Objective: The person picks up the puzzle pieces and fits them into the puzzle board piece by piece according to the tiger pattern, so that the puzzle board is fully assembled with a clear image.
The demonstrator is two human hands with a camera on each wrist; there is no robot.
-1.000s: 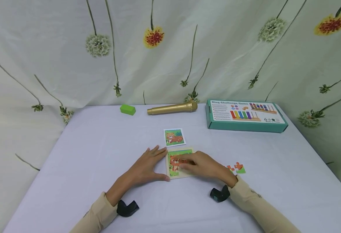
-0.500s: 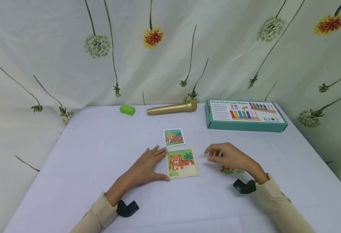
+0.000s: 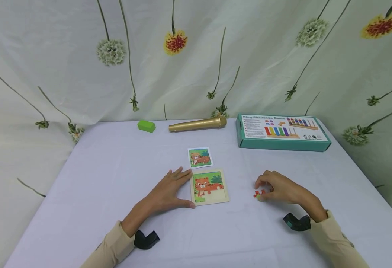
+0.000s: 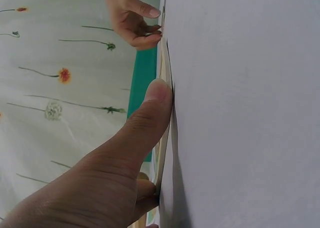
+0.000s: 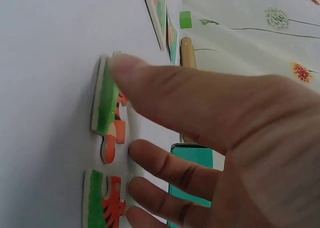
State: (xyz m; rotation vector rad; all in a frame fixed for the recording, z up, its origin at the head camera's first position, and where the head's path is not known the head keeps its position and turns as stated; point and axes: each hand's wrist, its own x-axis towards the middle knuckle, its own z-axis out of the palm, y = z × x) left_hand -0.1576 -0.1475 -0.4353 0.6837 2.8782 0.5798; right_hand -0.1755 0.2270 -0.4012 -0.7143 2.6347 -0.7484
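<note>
My left hand (image 3: 170,191) rests on the table, fingers spread, with fingertips at the upper left corner of a wooden puzzle board (image 3: 227,197) and the thumb at its lower left corner. The board shows a tiger picture with bare wood at the lower right. My right hand (image 3: 281,188) bends over loose puzzle pieces to the right. In the right wrist view its thumb touches the green edge of one puzzle piece (image 5: 106,103); the index finger is hidden there, but in the head view it curls at the piece's far side. Another piece (image 5: 97,200) lies beside it.
A tiger picture card (image 3: 200,158) lies just beyond the board. At the back stand a green block (image 3: 146,126), a gold toy microphone (image 3: 197,125) and a teal game box (image 3: 283,144). A flowered cloth (image 3: 189,74) hangs behind the table.
My right hand has left the board, moved right and come down at the loose pieces. The board's bare lower right now shows. The left hand has stayed in place.
</note>
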